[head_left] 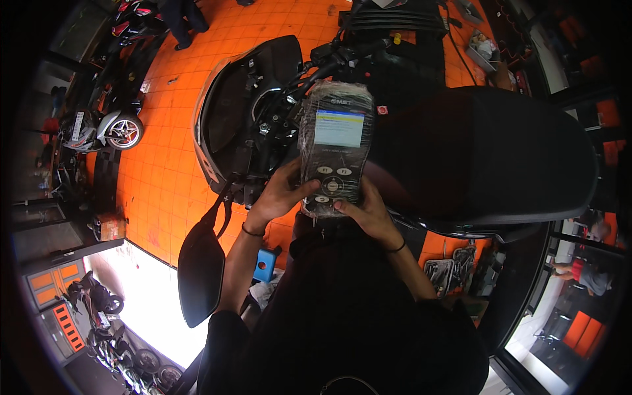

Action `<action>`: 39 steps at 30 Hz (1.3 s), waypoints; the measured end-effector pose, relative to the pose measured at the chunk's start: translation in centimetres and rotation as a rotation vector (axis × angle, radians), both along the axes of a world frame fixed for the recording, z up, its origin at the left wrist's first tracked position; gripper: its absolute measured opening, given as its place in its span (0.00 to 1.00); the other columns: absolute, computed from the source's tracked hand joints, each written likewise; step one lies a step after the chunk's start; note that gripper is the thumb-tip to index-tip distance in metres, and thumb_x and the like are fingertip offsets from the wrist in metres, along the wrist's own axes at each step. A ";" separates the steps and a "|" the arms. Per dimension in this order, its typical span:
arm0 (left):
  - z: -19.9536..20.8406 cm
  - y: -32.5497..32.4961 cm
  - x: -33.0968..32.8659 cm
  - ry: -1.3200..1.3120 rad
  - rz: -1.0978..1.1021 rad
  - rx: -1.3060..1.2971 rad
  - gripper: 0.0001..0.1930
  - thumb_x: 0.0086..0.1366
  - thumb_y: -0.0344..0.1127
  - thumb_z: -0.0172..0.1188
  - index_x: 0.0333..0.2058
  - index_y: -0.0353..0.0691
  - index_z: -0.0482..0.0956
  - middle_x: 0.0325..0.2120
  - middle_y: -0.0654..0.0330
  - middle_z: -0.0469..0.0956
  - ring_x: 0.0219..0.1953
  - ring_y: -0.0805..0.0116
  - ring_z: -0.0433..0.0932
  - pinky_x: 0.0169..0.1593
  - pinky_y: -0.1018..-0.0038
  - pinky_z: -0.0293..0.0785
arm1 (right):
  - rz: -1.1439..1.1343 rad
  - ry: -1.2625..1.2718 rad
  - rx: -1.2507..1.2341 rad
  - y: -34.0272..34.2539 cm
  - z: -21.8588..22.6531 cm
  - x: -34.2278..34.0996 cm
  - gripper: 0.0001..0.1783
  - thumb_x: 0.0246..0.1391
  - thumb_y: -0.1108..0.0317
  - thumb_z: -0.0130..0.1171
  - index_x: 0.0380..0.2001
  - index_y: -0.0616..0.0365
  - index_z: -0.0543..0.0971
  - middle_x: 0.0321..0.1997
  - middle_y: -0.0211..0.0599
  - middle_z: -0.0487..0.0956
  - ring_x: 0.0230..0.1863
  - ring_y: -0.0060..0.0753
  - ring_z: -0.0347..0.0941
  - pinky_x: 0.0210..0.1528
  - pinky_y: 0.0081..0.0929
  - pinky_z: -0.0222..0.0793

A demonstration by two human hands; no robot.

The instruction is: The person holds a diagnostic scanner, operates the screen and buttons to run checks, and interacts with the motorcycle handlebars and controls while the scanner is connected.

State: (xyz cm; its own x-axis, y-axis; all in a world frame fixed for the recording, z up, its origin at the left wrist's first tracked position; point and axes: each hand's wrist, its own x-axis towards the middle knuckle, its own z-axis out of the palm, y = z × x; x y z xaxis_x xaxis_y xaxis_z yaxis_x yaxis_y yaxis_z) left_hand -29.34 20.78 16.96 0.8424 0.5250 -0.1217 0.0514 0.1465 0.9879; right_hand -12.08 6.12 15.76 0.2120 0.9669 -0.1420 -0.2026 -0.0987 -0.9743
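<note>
Both my hands hold a handheld diagnostic scanner [343, 160], dark and wrapped in clear plastic film, with its screen lit. My left hand [280, 197] grips its lower left side, the thumb by the round keypad. On the lower right side is my right hand [370, 212], its thumb at the bottom keys. The fingers behind the scanner are hidden. Beneath it stands a black scooter, its long seat [507, 155] to the right and its handlebar [329, 62] beyond the scanner. The scooter's mirror [201, 276] sticks out beside my left forearm.
A blue plastic stool [265, 263] stands near my left forearm. Tools in an open case [440, 275] lie at the lower right. Another scooter's wheel [124, 131] is across the orange tiled floor [161, 191]. A person's legs [181, 23] show at the far left.
</note>
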 end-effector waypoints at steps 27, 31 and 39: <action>0.2 -0.1 -0.2 -0.019 0.017 -0.003 0.28 0.66 0.32 0.62 0.60 0.24 0.64 0.51 0.48 0.75 0.53 0.66 0.75 0.58 0.70 0.72 | 0.042 0.019 0.045 0.1 -0.6 0.1 0.31 0.53 0.71 0.64 0.59 0.66 0.67 0.55 0.40 0.74 0.58 0.31 0.70 0.61 0.32 0.66; 0.1 -0.1 -0.2 -0.024 0.011 -0.007 0.28 0.66 0.32 0.62 0.60 0.24 0.64 0.51 0.48 0.75 0.53 0.66 0.75 0.57 0.70 0.73 | 0.044 0.022 0.048 0.0 -0.8 0.1 0.31 0.53 0.71 0.64 0.59 0.66 0.67 0.55 0.41 0.74 0.57 0.31 0.70 0.61 0.32 0.66; -0.2 -0.2 -0.1 -0.055 0.022 -0.002 0.27 0.67 0.31 0.61 0.60 0.25 0.64 0.51 0.49 0.75 0.52 0.67 0.75 0.57 0.70 0.73 | 0.043 0.023 0.030 0.0 -0.9 0.1 0.31 0.52 0.73 0.63 0.59 0.67 0.67 0.55 0.41 0.74 0.56 0.31 0.71 0.60 0.33 0.67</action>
